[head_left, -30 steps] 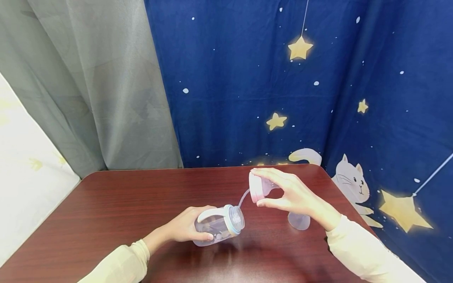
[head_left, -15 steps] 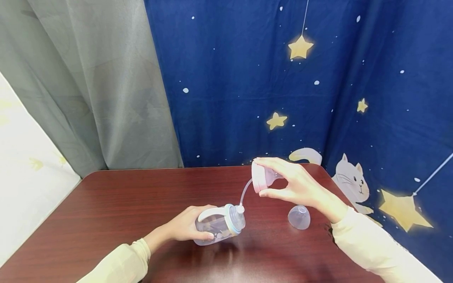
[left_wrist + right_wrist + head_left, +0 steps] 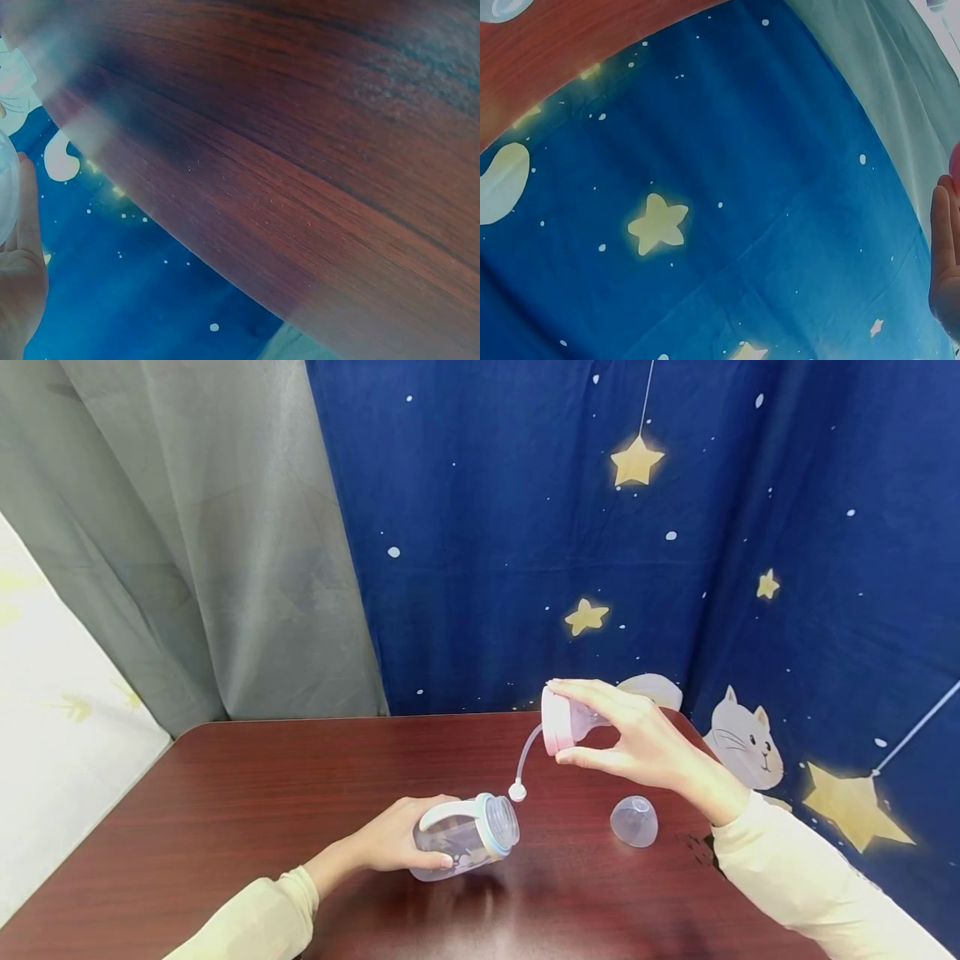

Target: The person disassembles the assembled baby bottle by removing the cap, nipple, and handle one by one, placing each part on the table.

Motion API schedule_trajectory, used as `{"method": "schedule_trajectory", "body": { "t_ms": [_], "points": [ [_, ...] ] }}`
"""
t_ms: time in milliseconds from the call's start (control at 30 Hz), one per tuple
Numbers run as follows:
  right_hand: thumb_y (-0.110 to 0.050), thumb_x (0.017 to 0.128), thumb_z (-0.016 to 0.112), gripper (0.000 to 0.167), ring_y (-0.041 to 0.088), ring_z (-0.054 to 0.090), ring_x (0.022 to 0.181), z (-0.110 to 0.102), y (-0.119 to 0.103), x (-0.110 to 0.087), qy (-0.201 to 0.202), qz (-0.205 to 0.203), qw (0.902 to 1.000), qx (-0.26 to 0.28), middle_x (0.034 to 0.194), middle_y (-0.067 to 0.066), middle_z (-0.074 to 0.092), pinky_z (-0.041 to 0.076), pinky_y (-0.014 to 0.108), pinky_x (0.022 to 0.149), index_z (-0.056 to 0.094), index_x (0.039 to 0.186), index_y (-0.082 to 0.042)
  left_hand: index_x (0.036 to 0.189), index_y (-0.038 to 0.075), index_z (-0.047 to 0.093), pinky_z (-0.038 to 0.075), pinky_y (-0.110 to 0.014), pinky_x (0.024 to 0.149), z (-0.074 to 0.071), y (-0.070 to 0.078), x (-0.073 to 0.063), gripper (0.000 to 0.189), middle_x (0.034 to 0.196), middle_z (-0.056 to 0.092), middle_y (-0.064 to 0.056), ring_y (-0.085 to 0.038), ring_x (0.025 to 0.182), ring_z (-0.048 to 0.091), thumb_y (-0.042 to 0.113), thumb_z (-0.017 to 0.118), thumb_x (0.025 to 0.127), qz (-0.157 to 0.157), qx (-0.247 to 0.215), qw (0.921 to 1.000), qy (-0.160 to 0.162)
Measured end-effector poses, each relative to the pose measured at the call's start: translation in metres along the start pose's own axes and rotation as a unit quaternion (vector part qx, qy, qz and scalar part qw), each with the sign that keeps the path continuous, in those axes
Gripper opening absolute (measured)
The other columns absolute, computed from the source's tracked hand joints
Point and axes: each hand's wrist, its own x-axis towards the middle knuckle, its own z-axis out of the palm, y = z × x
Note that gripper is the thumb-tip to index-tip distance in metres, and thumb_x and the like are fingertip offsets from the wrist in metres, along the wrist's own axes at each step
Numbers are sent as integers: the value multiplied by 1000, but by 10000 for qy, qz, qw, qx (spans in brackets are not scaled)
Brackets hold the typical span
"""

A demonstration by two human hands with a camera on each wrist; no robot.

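Note:
In the head view my left hand (image 3: 397, 837) grips a clear baby bottle (image 3: 453, 843) with a white handle and pale blue collar, tilted so its open mouth faces right. My right hand (image 3: 637, 735) holds the pink bottle top (image 3: 557, 720) by its ring, raised above the table and tipped on its side. From that top hangs a thin straw (image 3: 527, 752) with a white weighted ball (image 3: 517, 791) at its end, just outside the bottle's mouth. Each wrist view catches only an edge of its hand.
A clear dome cap (image 3: 634, 821) lies on the dark red wooden table (image 3: 300, 777), right of the bottle. Behind the table hang a blue starry curtain (image 3: 487, 527) and a grey curtain (image 3: 255, 543).
My right hand has risen and moved right with the pink top, drawing the straw and its ball out of the bottle's mouth. The left hand and bottle have stayed almost still.

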Motion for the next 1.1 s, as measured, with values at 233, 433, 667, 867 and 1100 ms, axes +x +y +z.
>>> {"method": "schedule_trajectory", "body": {
  "t_ms": [233, 433, 667, 867, 1100],
  "points": [
    [-34, 68, 74, 66, 12, 49, 100, -6, 1, 1, 124, -6, 9999, 15, 121, 2, 51, 38, 19, 78, 49, 125, -11, 117, 19, 49, 44, -22, 67, 1, -1, -1, 53, 97, 57, 11, -4, 79, 53, 37, 69, 71, 42, 45, 10000, 13],
    [-38, 70, 72, 64, 14, 50, 99, -12, 3, 3, 354, -198, 9991, -73, 119, 3, 52, 36, 21, 81, 51, 123, -9, 117, 20, 49, 44, -23, 66, 2, -1, -2, 53, 97, 57, 11, -4, 79, 53, 37, 69, 71, 1, -29, 10000, -19],
    [-36, 69, 73, 62, 13, 50, 94, -21, 3, 4, 548, -49, 9985, 26, 117, 2, 53, 37, 18, 76, 52, 122, -10, 118, 20, 49, 44, -22, 67, 2, -2, -2, 54, 98, 57, 11, -3, 80, 53, 37, 69, 71, 17, 20, 10000, -7],
    [-32, 67, 75, 63, 13, 50, 97, -28, 3, 2, 623, 52, 9980, 6, 117, 3, 53, 39, 15, 75, 52, 122, -10, 119, 22, 48, 44, -23, 67, 2, -1, -1, 54, 100, 57, 12, -4, 81, 54, 37, 70, 71, -49, -96, 9999, -48],
    [-41, 70, 70, 62, 14, 50, 98, -33, 6, -3, 692, 110, 9973, -211, 116, 3, 54, 39, 14, 74, 53, 121, -10, 119, 21, 48, 44, -23, 67, 2, 0, -1, 54, 100, 57, 11, -4, 80, 54, 37, 69, 71, -28, -105, 9999, -43]
  ]
}}
